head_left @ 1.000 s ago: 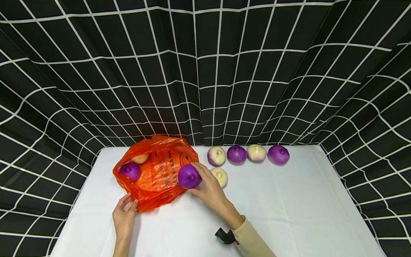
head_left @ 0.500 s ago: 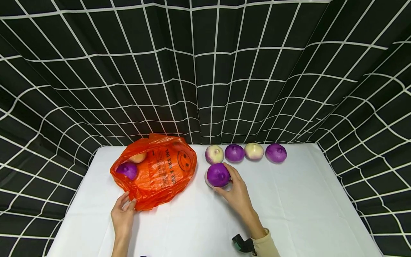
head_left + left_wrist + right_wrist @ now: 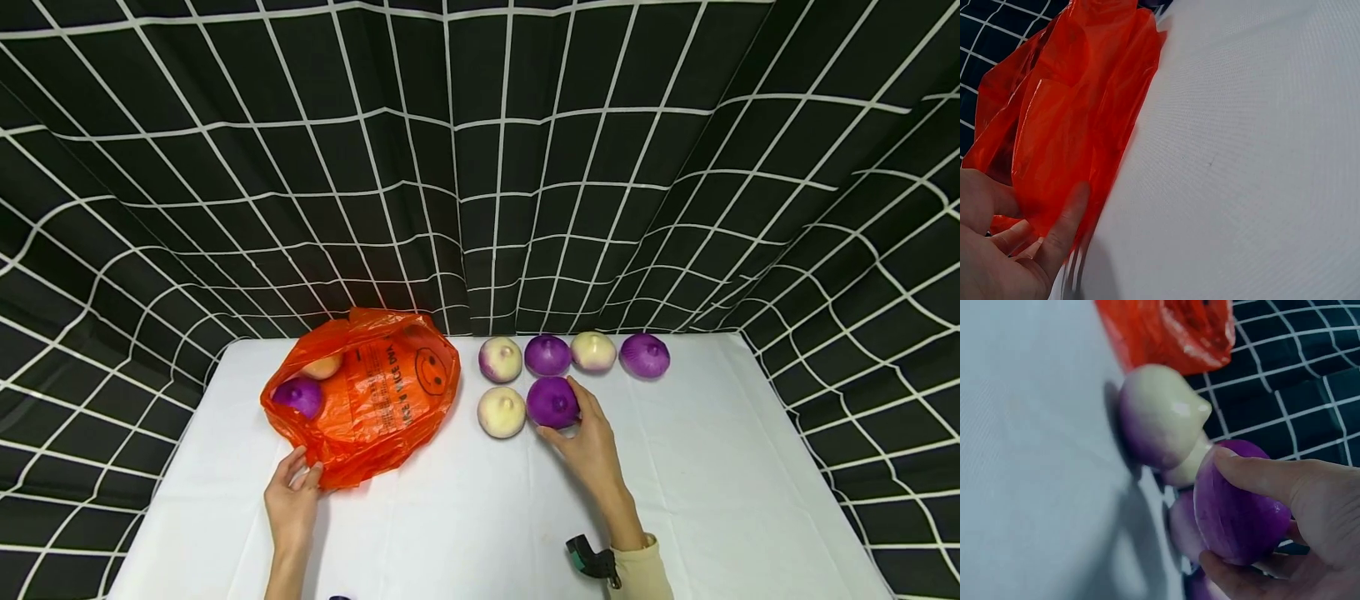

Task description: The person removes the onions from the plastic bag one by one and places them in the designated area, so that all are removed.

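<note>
My right hand [image 3: 592, 442] grips a purple onion [image 3: 552, 402] between thumb and fingers, just right of a pale onion [image 3: 502, 412] on the table. The right wrist view shows the same purple onion [image 3: 1241, 506] in the fingers, with the pale onion [image 3: 1160, 419] beside it. With thumb and fingers my left hand [image 3: 293, 500] pinches the near rim of an orange-red plastic bag [image 3: 382, 392]. Inside the bag's mouth lie a purple onion [image 3: 298, 397] and a tan round thing [image 3: 322, 367], partly hidden. The left wrist view shows the bag's rim [image 3: 1066, 144] between the fingers.
Along the table's back edge stands a row: a pale onion [image 3: 500, 359], a purple onion [image 3: 547, 356], another pale onion [image 3: 594, 352] and another purple onion [image 3: 645, 356]. A white cloth covers the table [image 3: 450, 525]. Black gridded curtain [image 3: 465, 167] encloses the back and sides.
My right hand has carried the purple onion from over the bag rightward, past the front pale onion, to its right side. The left hand stays at the bag's rim.
</note>
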Available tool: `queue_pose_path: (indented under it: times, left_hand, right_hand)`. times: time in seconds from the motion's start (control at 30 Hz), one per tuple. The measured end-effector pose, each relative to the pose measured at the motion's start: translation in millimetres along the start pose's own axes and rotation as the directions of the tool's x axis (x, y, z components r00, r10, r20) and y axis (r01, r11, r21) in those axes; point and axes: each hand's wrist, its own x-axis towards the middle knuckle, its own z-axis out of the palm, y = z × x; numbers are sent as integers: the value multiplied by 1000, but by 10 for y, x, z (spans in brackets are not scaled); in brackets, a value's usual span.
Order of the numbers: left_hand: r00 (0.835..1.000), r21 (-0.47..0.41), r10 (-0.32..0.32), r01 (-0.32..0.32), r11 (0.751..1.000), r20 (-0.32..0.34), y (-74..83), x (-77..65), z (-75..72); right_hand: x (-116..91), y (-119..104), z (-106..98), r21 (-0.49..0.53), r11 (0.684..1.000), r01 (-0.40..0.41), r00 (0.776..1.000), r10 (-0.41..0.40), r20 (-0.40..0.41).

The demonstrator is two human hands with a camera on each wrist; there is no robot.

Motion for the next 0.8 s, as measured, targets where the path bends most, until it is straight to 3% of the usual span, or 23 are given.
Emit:
queue_pose_path:
  times: [0.4,0.8]
  left_hand:
    - [1000,21,7,-7,1000,7,2,-5,-16]
    - [1000,10,7,-7,1000,-3,5,-12,-13]
  right_hand:
    - [-13,231,93,-110,992,-66,996,73,58]
    - [6,240,118,-144,986,-82,993,93,72]
